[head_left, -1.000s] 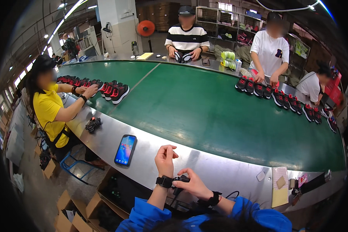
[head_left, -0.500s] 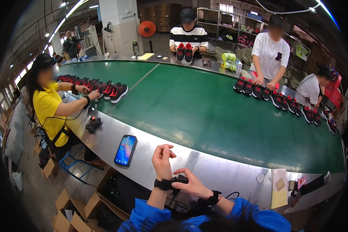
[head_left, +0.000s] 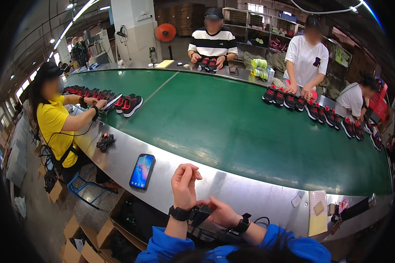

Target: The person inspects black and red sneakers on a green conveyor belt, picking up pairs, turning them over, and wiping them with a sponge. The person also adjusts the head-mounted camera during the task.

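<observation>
My left hand (head_left: 184, 186) is raised over the metal edge of the table, its fingers curled together with nothing visible in them. A black strap (head_left: 179, 214) circles that wrist and carries a small black boxy device (head_left: 200, 215). My right hand (head_left: 223, 213) grips this device from the right, its fingertips partly hidden behind it. On my right wrist sits another black band (head_left: 243, 223). Left of my hands, a smartphone (head_left: 142, 171) with a lit screen lies on the metal edge.
Beyond the metal edge lies a green conveyor belt (head_left: 206, 118). Black-and-red sneakers line its left side (head_left: 131, 106) and right side (head_left: 289, 100), with several co-workers handling shoes. A yellow pad (head_left: 317, 224) and tools are at right. Open cardboard boxes (head_left: 105, 232) stand lower left.
The black device has tilted more upright and my right thumb has lifted off its top. The far co-worker has lowered a pair of sneakers; the one in yellow has tilted a shoe, sole showing.
</observation>
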Demonstrator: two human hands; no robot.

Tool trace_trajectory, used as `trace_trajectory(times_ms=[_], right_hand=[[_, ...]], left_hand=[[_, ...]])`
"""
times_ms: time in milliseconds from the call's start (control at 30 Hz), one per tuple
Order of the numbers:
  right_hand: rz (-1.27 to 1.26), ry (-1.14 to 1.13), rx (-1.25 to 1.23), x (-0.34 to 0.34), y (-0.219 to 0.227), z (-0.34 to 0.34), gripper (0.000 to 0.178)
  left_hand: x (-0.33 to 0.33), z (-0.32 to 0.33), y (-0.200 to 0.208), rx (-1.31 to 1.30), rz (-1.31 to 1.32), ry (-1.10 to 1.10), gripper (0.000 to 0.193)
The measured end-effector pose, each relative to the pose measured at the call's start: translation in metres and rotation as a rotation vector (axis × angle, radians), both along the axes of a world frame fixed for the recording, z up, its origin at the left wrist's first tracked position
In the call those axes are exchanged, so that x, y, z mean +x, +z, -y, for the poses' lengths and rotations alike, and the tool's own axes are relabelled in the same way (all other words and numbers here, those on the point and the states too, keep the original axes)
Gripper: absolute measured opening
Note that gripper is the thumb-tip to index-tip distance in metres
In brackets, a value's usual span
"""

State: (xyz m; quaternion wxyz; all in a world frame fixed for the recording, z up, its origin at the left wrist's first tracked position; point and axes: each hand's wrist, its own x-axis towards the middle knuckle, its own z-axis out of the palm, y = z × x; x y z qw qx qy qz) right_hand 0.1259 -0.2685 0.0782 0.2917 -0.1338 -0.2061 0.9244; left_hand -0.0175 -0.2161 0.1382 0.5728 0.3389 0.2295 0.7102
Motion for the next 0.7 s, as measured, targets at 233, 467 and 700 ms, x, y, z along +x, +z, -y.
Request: trace_trajectory(times_ms=[233, 467, 700], right_hand=[[0.322, 0.111, 0.041, 0.003, -0.019, 0.006, 0.028], [0.33, 0.164, 0.131, 0.015, -0.056, -0.002, 0.013], [0.308, 0.089, 0.103, 0.02, -0.041, 0.0, 0.011]], left_hand=[[0.026, 0.03, 0.011, -0.008, 0.043, -0.414, 0.016], [0.031, 0.041, 0.003, 0.011, -0.02, -0.622, 0.012], [0.03, 0.051, -0.001, -0.034, -0.061, -0.732, 0.014]])
